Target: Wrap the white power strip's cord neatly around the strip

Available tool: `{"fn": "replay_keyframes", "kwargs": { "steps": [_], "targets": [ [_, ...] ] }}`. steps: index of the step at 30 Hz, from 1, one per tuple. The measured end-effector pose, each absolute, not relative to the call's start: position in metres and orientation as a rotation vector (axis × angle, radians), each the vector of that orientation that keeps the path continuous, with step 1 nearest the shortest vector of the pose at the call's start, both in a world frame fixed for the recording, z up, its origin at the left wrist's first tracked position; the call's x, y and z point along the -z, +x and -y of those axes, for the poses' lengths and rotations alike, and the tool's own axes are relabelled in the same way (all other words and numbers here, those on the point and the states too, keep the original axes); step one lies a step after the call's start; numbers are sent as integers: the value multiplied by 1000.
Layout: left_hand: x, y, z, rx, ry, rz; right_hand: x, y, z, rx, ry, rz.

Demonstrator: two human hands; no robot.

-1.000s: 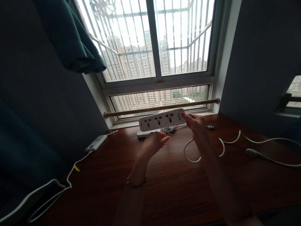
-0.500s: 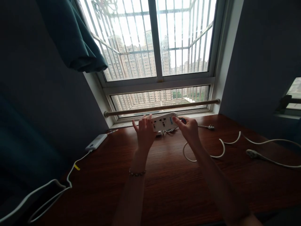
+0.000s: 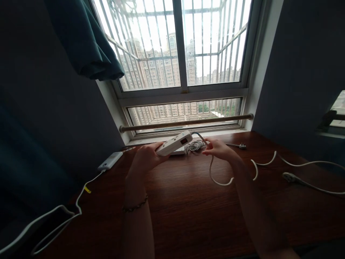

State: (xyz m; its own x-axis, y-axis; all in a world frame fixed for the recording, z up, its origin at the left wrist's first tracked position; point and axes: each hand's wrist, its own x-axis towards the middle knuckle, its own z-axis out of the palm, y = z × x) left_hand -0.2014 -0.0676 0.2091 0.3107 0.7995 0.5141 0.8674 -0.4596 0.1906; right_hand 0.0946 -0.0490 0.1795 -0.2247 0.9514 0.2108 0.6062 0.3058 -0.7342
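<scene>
My left hand [image 3: 147, 156] grips the near left end of a white power strip [image 3: 176, 142], held tilted above the table with its dark switch facing right. A white cord [image 3: 211, 171] leaves the strip's right end, where some blue shows at the join. My right hand [image 3: 217, 148] pinches this cord a short way from the strip. From there the cord loops down onto the table and runs right, passing behind my right forearm. Behind the strip lie a coiled grey-white cable [image 3: 195, 145] and a second white block [image 3: 179, 151], partly hidden.
On the brown wooden table [image 3: 185, 212], a plug [image 3: 289, 176] with its cord lies at the right, and another plug [image 3: 242, 146] near the window. A white boxy device [image 3: 110, 160] with a cable stands at the left. A rail [image 3: 185, 123] crosses the window.
My right hand has let go of the strip's right end and taken hold of the cord. The strip has turned, so its switch side shows. My left hand has shifted left and lower.
</scene>
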Motion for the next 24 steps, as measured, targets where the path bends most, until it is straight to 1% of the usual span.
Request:
{"fn": "replay_keyframes", "kwargs": {
  "steps": [2, 4, 9, 13, 18, 21, 24],
  "targets": [
    [-210, -207, 69, 873, -2495, 1577, -179, 96, 47, -539, -1557, 1995],
    [-212, -212, 70, 891, -2509, 1579, -178, 98, 45, -515, -1649, 2034],
    [-215, -213, 73, 958, -2414, 1620, -172, 104, 39, -701, -1695, 2096],
    [-216, -197, 75, 1053, -2276, 1663, -162, 95, 32, -797, -1745, 2042],
    [-215, -169, 73, 1306, -2007, 1945, -164, 78, 39, -828, -1729, 2042],
    [-211, -159, 67, 1428, -2022, 2110, -174, 73, 55, -723, -1641, 2101],
    [-206, -154, 61, 1468, -1996, 2145, -185, 70, 72, -401, -1409, 2244]
  ]
}}
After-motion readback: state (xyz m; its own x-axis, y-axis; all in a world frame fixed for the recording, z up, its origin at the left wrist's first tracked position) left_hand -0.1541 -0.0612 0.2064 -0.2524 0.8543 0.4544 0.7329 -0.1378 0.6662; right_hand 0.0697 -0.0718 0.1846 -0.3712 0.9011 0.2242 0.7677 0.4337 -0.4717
